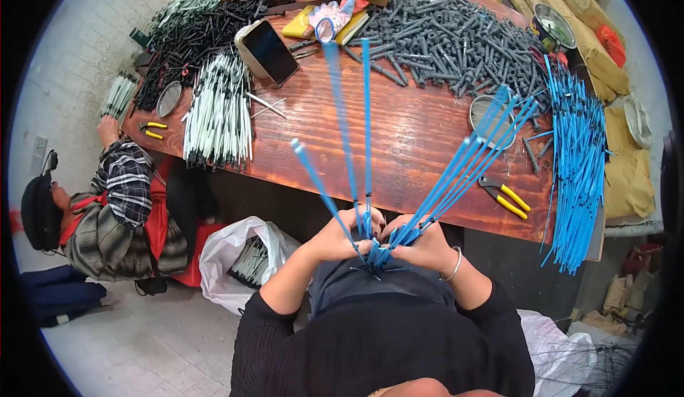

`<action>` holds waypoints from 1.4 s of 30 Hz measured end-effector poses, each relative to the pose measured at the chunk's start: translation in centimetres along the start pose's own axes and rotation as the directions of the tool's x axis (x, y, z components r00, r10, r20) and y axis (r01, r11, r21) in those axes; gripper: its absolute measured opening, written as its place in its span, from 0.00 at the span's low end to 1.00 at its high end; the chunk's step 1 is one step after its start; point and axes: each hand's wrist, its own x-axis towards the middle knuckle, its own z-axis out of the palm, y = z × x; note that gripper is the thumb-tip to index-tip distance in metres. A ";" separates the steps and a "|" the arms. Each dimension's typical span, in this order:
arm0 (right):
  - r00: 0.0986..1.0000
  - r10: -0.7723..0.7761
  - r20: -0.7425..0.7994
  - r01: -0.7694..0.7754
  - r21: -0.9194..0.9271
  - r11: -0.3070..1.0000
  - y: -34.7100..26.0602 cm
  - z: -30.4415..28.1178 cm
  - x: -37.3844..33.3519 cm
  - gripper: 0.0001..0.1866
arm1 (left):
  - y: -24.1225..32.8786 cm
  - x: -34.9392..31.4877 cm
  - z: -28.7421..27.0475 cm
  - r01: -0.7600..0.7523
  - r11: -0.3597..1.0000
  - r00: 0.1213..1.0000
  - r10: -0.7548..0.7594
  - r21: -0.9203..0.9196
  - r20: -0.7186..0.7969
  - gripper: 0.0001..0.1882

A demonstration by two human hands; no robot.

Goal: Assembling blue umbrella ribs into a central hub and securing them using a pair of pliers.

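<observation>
My left hand and my right hand meet just below the near edge of the wooden table. Together they pinch the lower ends of a fan of long blue rods that spread upward over the table. The left fingers grip two or three separate rods; the right hand holds a tighter bunch leaning right. A silver bangle sits on my right wrist. Dark tips of the rods poke out below my hands.
A pile of blue rods lies at the table's right, grey plastic parts at the back, white rods and black rods at left. Yellow-handled pliers, a round metal dish and a phone lie nearby. Another person sits at left beside a white bag.
</observation>
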 end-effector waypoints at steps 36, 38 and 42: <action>0.967 0.027 -0.252 -0.054 -0.101 0.993 1.6 2.6 0.0 0.09 | 0.3 -1.0 0.4 -0.072 0.994 0.957 0.047 -0.077 -0.287 0.17; 0.975 0.105 -0.194 -0.125 -0.089 0.988 1.9 2.6 -1.0 0.13 | 1.0 -0.6 -0.2 0.082 0.992 0.976 -0.099 -0.098 -0.194 0.14; 0.997 0.025 -0.076 -0.041 -0.213 0.976 -0.9 -0.7 -0.2 0.25 | 1.3 -0.6 -0.9 0.104 0.993 0.987 -0.110 -0.056 -0.115 0.13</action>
